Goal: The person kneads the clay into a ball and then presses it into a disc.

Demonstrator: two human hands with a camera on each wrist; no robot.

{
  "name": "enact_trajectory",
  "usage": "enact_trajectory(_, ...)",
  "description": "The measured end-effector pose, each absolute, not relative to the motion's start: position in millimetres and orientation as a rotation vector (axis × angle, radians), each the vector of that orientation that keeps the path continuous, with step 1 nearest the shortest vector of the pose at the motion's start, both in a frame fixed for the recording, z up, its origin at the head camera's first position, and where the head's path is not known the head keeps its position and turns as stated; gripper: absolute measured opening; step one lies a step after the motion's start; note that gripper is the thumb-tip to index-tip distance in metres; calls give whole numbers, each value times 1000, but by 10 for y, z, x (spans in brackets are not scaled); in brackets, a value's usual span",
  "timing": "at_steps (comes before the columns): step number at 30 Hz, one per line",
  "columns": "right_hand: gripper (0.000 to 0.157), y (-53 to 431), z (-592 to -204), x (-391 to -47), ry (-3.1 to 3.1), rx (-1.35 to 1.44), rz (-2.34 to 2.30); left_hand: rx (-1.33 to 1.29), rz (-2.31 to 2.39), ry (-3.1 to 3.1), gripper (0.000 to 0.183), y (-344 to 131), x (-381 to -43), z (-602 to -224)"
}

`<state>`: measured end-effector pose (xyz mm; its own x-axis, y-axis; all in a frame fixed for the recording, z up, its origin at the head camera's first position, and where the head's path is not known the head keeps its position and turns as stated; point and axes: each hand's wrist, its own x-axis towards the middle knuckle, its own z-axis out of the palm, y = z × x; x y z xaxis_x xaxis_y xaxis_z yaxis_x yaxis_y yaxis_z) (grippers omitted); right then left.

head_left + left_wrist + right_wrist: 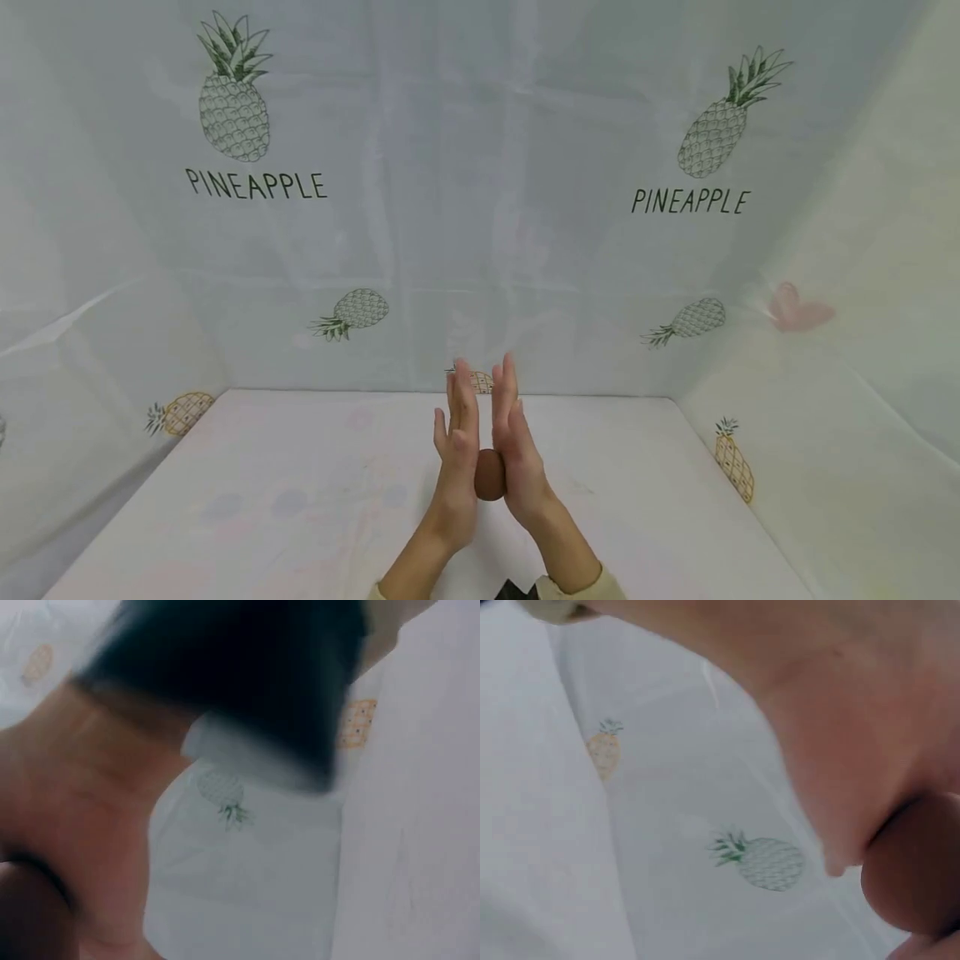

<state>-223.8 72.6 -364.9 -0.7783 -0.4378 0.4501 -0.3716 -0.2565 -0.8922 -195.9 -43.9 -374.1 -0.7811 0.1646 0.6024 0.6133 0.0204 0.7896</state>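
Observation:
A smooth brown ball point(491, 476) sits between my two upright palms, above the white table. On its left side my left hand point(459, 454) presses flat, fingers straight and pointing up. My right hand point(517, 454) presses from the other side, also with straight fingers. In the right wrist view the ball point(915, 866) touches the palm, and part of it runs out of frame. The left wrist view has the ball point(34, 915) at the lower left corner, dark and partly cut off, against the palm. What the ball is made of cannot be told.
The white table point(300, 467) has faint coloured spots. Behind it hangs a pale sheet point(465, 208) printed with pineapples and lettering, and similar sheets stand at both sides. A faint red shape point(798, 308) shows on the right sheet. A dark object point(516, 591) lies by the right cuff.

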Motion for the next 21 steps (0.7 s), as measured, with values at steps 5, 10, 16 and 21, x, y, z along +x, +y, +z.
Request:
enact_trajectory(5,56,607,-3696,-2172,1859,-992,-2120,-724,-1823,-1935,69,-589,-2024,-3683)
enact_trajectory(10,57,595,-3603,-2040,1885,-1081,-2085,-706,-1862,-1909,68,-661,-2110,-3699)
enact_trajectory(16,57,669,-3537,-2042,1919,-1153,-2162,-722,-1874,-1953,63,-563,-2148,-3810)
enact_trajectory(21,57,733,-3555,-2139,1942,-1125,-2216,-766,-1893,-1964,60,-467,-2054,-3817)
